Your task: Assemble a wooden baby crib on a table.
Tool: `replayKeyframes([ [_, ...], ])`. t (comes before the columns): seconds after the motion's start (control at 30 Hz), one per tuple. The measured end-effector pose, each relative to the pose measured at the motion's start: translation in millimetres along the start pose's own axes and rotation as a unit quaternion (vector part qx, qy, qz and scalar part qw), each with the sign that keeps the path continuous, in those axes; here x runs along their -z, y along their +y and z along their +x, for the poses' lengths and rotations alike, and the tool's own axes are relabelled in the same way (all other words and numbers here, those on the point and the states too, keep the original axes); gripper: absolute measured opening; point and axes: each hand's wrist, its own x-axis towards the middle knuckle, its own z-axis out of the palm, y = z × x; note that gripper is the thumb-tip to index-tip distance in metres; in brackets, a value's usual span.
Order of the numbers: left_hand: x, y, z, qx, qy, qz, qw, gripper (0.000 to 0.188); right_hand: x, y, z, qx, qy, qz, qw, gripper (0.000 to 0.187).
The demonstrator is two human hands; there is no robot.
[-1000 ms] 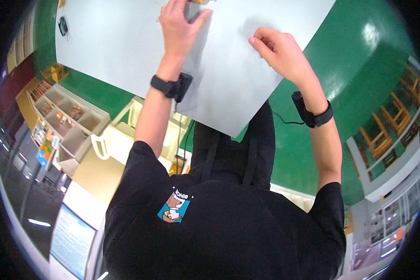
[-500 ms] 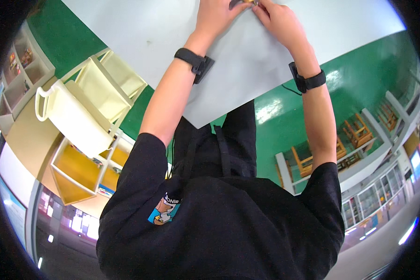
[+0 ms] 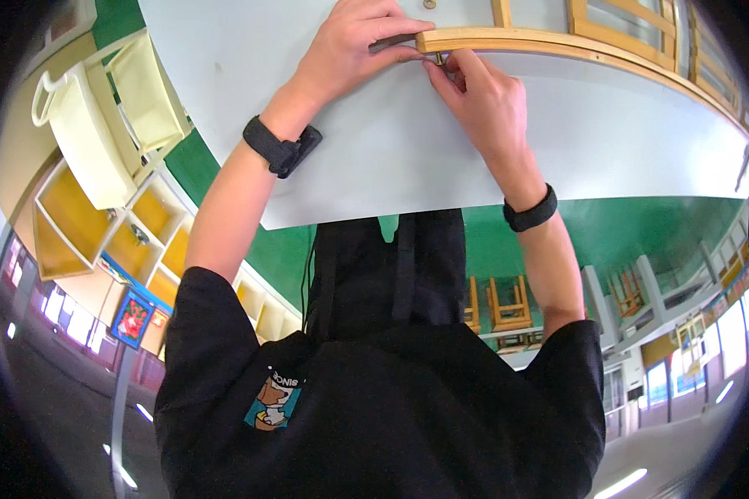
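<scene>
A long light-wood frame [image 3: 549,40] with slats lies on the table, running from the top middle to the right. At its left end, my left hand [image 3: 349,46] grips the rail between thumb and fingers. Just to the right, my right hand [image 3: 486,100] is closed in a pinch around a small metal bolt [image 3: 440,59], which meets the near side of the rail. How deep the bolt sits cannot be seen. Beyond the rail end lies a small round brass-coloured piece [image 3: 429,3], cut by the top edge.
The grey-white table [image 3: 366,158] has its near edge close to my legs. A cream plastic chair [image 3: 91,150] stands left, beside shelving [image 3: 71,212] with yellow backs. Wooden stools [image 3: 507,303] are grouped at the lower right on the green floor [image 3: 624,241].
The view has shifted, bringing the wooden frame into sight. Both hands appear lower in the picture. My left hand now shows on the rail end, my right at the bolt.
</scene>
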Motion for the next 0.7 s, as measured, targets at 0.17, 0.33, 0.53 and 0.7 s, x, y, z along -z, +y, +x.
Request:
replayKeyframes([
  [0.17, 1, -3, -4, -0.004, -0.002, -0.015, 1.0, 0.038, -8, -9, -4, -0.024, 0.039, 0.045, 0.998, 0.019],
  [0.33, -3, 2, 0, -0.04, 0.009, 0.029, 0.999, 0.036, -2, -13, -6, -0.079, 0.029, 0.055, 0.995, 0.018],
  [0.53, -3, 21, 4, -0.041, 0.073, -0.047, 0.995, 0.032, 17, -16, -12, -0.243, -0.077, 0.353, 0.9, 0.022],
  [0.7, -17, 30, -3, 0.038, 0.122, -0.121, 0.984, 0.036, 19, -28, -12, -0.352, -0.117, 0.615, 0.696, 0.032],
])
